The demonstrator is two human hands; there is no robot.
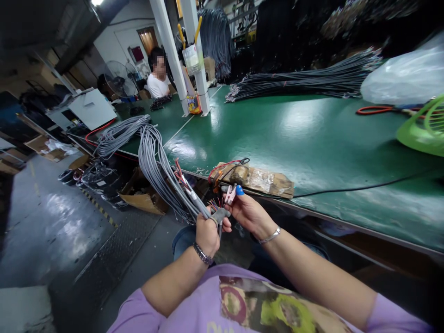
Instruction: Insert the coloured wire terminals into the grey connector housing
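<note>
My left hand (208, 231) is wrapped round the end of a bundle of grey cables (152, 150), with grey covering on its fingertips. Thin coloured wires (214, 203) fan out just above its fingers. Close by on the right, my right hand (250, 213) pinches a small pale pink and white piece (230, 195) between thumb and fingers; blue covering wraps one fingertip. Just beyond the hands, a worn wooden block (267, 181) wrapped in tape lies at the table's edge, with red and black wires on it.
The green table (277, 134) bears a long bundle of black cables (298, 81), a plastic bag (405, 76) and a green basket (425, 129). White posts (197, 60) rise from it. A person (158, 78) sits beyond. An open cardboard box (144, 196) stands below left.
</note>
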